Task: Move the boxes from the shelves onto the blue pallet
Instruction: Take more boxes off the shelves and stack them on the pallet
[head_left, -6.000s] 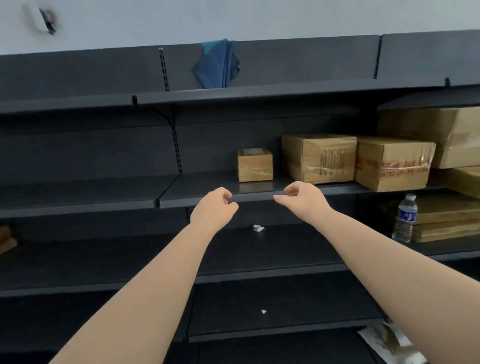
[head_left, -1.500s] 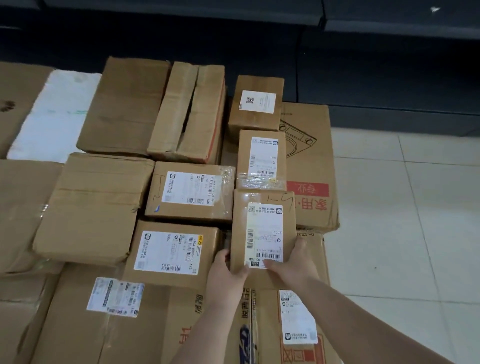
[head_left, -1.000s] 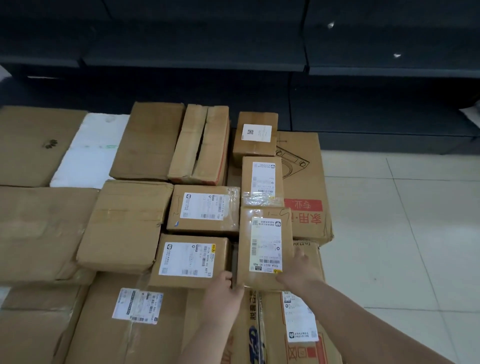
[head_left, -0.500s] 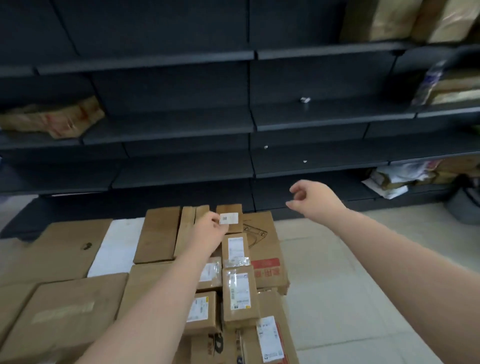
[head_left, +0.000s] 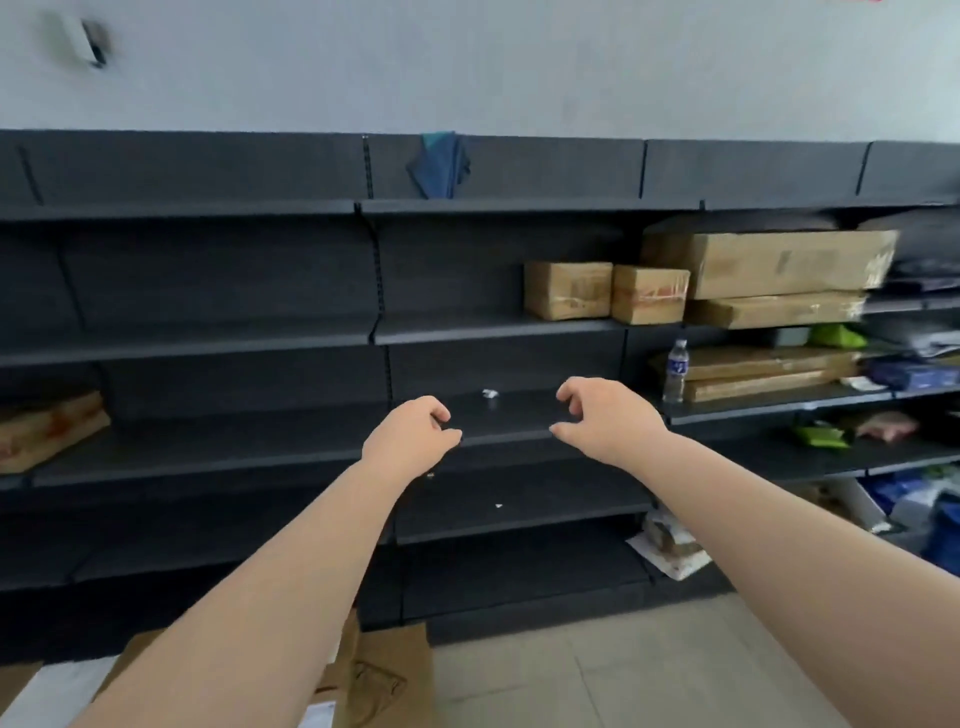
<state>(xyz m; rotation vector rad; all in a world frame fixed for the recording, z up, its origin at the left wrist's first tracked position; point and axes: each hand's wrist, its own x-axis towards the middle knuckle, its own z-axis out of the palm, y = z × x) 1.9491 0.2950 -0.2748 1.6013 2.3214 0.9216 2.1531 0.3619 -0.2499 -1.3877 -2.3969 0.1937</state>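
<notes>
- Spanning the whole width of the frame, a dark grey metal shelving unit (head_left: 234, 338) stands against a pale wall, its left and middle bays mostly bare
- Right of centre, a long tan cardboard box (head_left: 769, 262) sits on a flatter brown cardboard box (head_left: 774, 310) on the second shelf
- Just left of those, a medium brown taped cardboard box (head_left: 567, 289) and a smaller brown box with red tape (head_left: 649, 294) stand side by side, touching
- One shelf lower at right, two flat brown cardboard packages (head_left: 763, 370) lie stacked, with a clear plastic water bottle (head_left: 675, 370) upright beside them
- At the left edge, a crumpled brown parcel (head_left: 47, 431) rests on a lower shelf
- Along the bottom left, the tops of brown cartons (head_left: 384, 680) show on the floor; whatever they rest on is hidden
- Both bare arms reach forward at centre: the left hand (head_left: 410, 439) and the right hand (head_left: 608, 418) are well apart, each with fingers curled loosely and thumb apart from them, gripping nothing
- Upper centre, a blue folded cloth (head_left: 439, 163) hangs over the top shelf
- Between the hands, a small white scrap (head_left: 490, 393) lies on the shelf
</notes>
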